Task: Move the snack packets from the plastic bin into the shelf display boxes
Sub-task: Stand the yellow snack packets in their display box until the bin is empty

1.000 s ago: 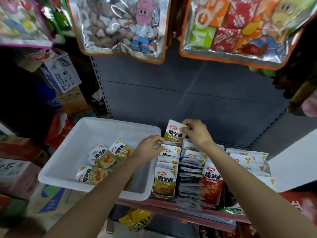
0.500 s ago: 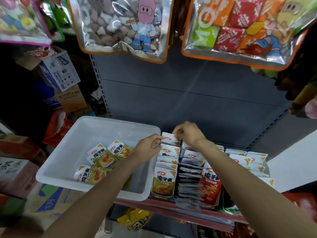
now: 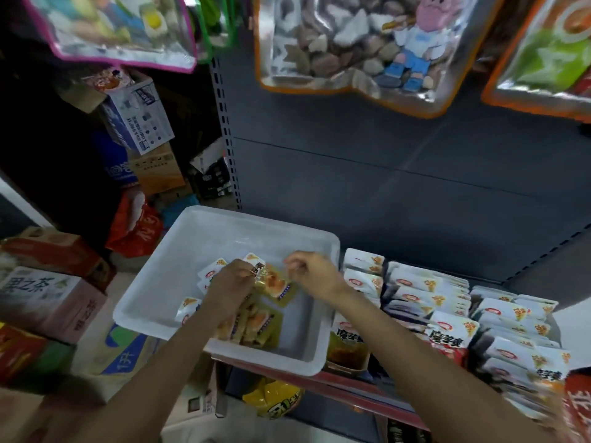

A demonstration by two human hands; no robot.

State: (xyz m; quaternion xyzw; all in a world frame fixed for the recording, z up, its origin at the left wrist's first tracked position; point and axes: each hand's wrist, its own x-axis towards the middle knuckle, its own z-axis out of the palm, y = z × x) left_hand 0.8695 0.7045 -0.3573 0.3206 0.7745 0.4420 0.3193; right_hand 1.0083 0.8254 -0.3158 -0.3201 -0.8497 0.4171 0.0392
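Observation:
The white plastic bin (image 3: 204, 225) stands on the shelf's left end and holds several yellow snack packets (image 3: 256, 327). Both my hands are inside it. My left hand (image 3: 230, 282) grips one yellow packet (image 3: 273, 284) by its left side, fingers curled over its label. My right hand (image 3: 308, 271) has curled fingertips at that packet's upper right edge; blur hides whether they pinch it. To the bin's right, the shelf display boxes are packed with upright packets: a yellow row (image 3: 355, 334), then red rows (image 3: 447, 334).
Large clear snack bags (image 3: 351, 43) hang overhead against the grey back panel (image 3: 399, 193). Cardboard cartons (image 3: 48, 298) and a red bag (image 3: 137, 228) are stacked on the left. A yellow bag (image 3: 275, 398) lies on the lower shelf under the bin.
My right hand let go of the packet it set into the yellow display row and moved left into the bin. My left hand moved from the bin's right rim down onto the packets.

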